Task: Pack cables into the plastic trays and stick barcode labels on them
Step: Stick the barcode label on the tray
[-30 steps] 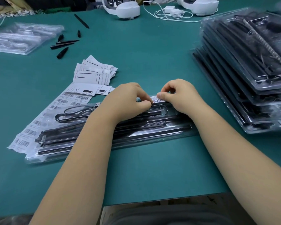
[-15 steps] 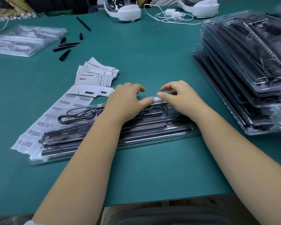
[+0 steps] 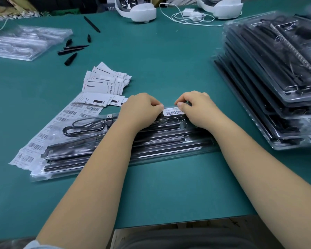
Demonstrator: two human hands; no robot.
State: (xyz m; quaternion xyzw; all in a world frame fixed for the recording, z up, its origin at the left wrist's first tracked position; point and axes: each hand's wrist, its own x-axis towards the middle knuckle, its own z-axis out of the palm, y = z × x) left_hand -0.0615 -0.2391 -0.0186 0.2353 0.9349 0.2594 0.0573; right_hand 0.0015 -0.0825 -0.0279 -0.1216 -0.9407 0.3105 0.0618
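The folded white paper leaflets (image 3: 104,83) fanned on the green table carry sideways black print reading "Grow Light"; the white rectangular barcode label (image 3: 173,111) on the clear plastic tray and the white backing sheet of barcode stickers (image 3: 43,135) show bars with print too small to read.

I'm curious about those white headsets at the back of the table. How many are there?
2. One headset sits at the table's far edge, near the middle; the other headset is further right, beside a white cable. Both are cut off by the frame.
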